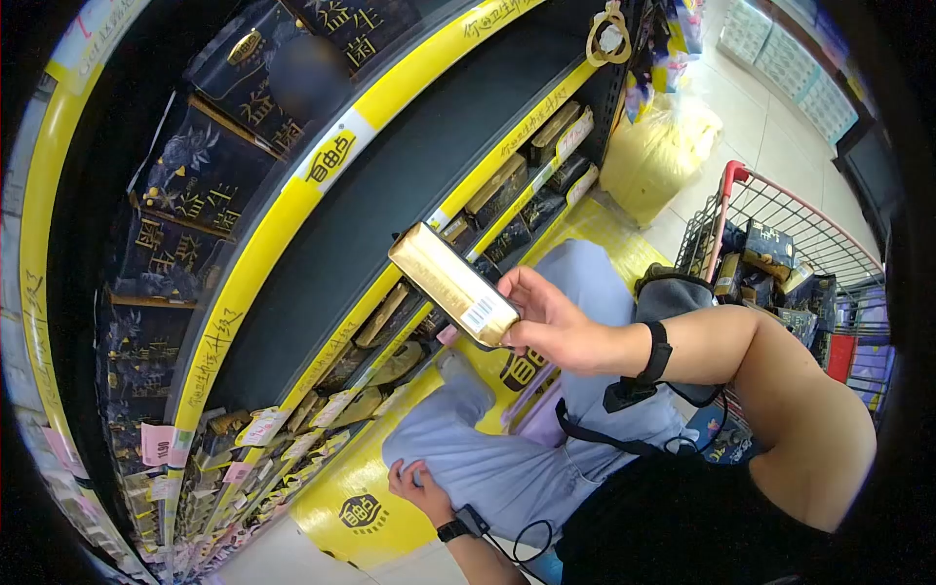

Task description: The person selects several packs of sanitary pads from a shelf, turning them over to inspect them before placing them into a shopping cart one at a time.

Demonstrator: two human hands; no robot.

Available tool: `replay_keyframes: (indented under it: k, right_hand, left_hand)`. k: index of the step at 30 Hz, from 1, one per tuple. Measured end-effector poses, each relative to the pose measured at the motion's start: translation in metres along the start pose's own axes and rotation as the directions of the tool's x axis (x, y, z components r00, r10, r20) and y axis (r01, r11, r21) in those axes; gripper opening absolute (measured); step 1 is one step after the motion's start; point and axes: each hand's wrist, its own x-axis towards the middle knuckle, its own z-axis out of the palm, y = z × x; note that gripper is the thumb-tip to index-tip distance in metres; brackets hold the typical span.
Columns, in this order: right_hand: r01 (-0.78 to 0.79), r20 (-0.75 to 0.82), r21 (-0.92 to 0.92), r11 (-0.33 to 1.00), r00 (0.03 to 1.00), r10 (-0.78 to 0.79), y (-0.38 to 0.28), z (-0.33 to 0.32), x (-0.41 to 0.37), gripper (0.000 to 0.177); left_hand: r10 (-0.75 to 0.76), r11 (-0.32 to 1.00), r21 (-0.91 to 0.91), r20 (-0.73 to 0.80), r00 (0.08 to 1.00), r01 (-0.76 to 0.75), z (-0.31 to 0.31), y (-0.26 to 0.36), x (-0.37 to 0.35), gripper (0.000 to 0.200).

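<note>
My right hand (551, 322) grips one end of a pack of sanitary pads (453, 283), thumb on one side and fingers on the other. The pack's gold side faces me and shows a barcode near my fingers; its edges are black. It is held in front of the shelf edge, tilted. Down by my knee, my left hand (421, 489) rests on the light blue trousers (468, 439) with its fingers spread and slightly bent, holding nothing. Similar black and gold packs (497, 190) lie on the lower shelf behind the held pack.
Shelves with yellow edge strips (322, 180) run along the left, with more black packs (195, 175) above and price tags (158, 444). A shopping cart (809, 229) with several packs stands at right. A yellow plastic bag (663, 156) sits at the shelf end.
</note>
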Motion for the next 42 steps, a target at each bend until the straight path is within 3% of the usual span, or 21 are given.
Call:
replay_keyframes:
  k: [8,11,20,23,26,32,35,37,39,40,41,42]
  right_hand:
    - [0.084,0.016,-0.018,0.996,0.996,-0.083,0.005,-0.003,0.001,0.04]
    - [0.107,-0.112,-0.03,0.994,0.988,-0.109,0.002,0.004,0.002,0.041]
    - [0.127,-0.138,-0.018,0.992,0.982,-0.129,0.006,-0.002,0.004,0.041]
    - [0.189,-0.133,0.005,0.982,0.973,-0.186,0.002,-0.002,0.0,0.04]
    - [0.331,-0.139,-0.08,0.94,0.93,-0.34,0.001,0.0,0.002,0.041]
    - [0.416,-0.061,-0.171,0.893,0.901,-0.431,0.001,-0.009,0.001,0.047]
    - [0.381,-0.065,-0.167,0.909,0.916,-0.396,-0.001,-0.008,0.0,0.048]
    - [0.305,-0.137,-0.05,0.951,0.941,-0.309,0.003,-0.012,-0.004,0.05]
    - [0.41,-0.235,-0.127,0.903,0.872,-0.429,0.007,-0.018,-0.011,0.057]
    - [0.525,-0.275,-0.274,0.806,0.76,-0.589,0.01,-0.021,-0.019,0.062]
    - [0.485,-0.114,0.188,0.854,0.875,-0.471,0.001,-0.037,-0.042,0.071]
    - [0.24,0.053,0.577,0.781,0.943,-0.328,-0.008,-0.054,-0.064,0.08]
  left_hand:
    - [-0.017,1.0,0.007,-0.018,1.0,0.017,0.003,-0.008,-0.001,0.007]
    - [-0.022,1.0,-0.006,-0.022,1.0,0.022,0.004,-0.007,0.0,0.008]
    - [-0.04,0.999,-0.019,-0.008,0.999,0.04,0.003,-0.005,0.0,0.01]
    - [-0.013,1.0,0.011,-0.006,1.0,0.013,0.0,0.001,0.001,0.009]
    - [-0.068,0.997,-0.024,0.007,0.998,0.068,-0.002,0.007,0.001,0.009]
    - [-0.044,0.999,-0.006,-0.003,0.999,0.044,0.002,-0.005,0.0,0.008]
    - [-0.043,0.999,-0.007,-0.011,0.999,0.043,0.002,-0.005,-0.001,0.008]
    - [-0.024,1.0,-0.011,0.003,1.0,0.024,-0.001,-0.004,-0.002,0.009]
    - [-0.011,0.997,-0.08,-0.019,1.0,0.009,0.002,-0.008,-0.004,0.011]
    - [-0.009,0.989,-0.146,-0.042,0.999,0.003,0.006,-0.019,-0.007,0.012]
    - [-0.008,0.975,-0.221,-0.061,0.998,-0.006,0.013,-0.029,-0.008,0.013]
    - [0.033,0.992,-0.12,-0.039,0.999,-0.037,0.011,-0.033,-0.008,0.012]
